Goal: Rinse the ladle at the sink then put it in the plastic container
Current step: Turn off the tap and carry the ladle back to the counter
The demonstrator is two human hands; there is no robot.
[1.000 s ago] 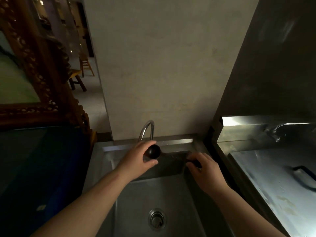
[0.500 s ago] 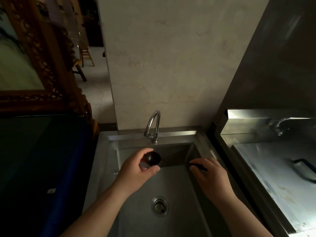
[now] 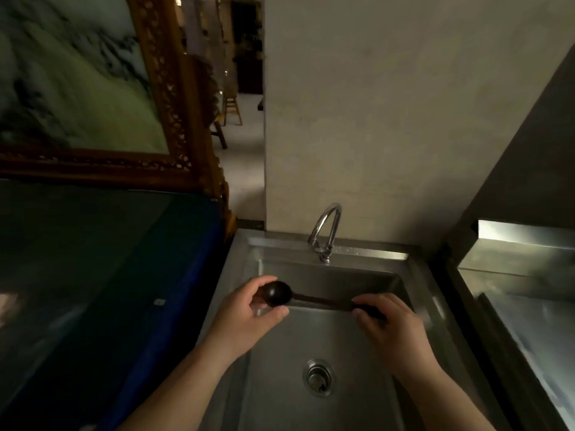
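Observation:
A dark ladle lies level over the steel sink, bowl to the left, handle running right. My left hand cups the round bowl with thumb and fingers. My right hand grips the far end of the handle. Both hands hover over the basin, below and in front of the curved chrome tap. No water stream shows from the tap. No plastic container is in view.
The drain sits in the basin floor near me. A dark glass-topped surface with a blue edge borders the sink on the left, under a carved wooden frame. A steel counter lies to the right.
The view has tilted and shifted, so the sink sits lower and further right. The ladle has dropped away from the tap spout and now lies lower over the basin, still held by both hands.

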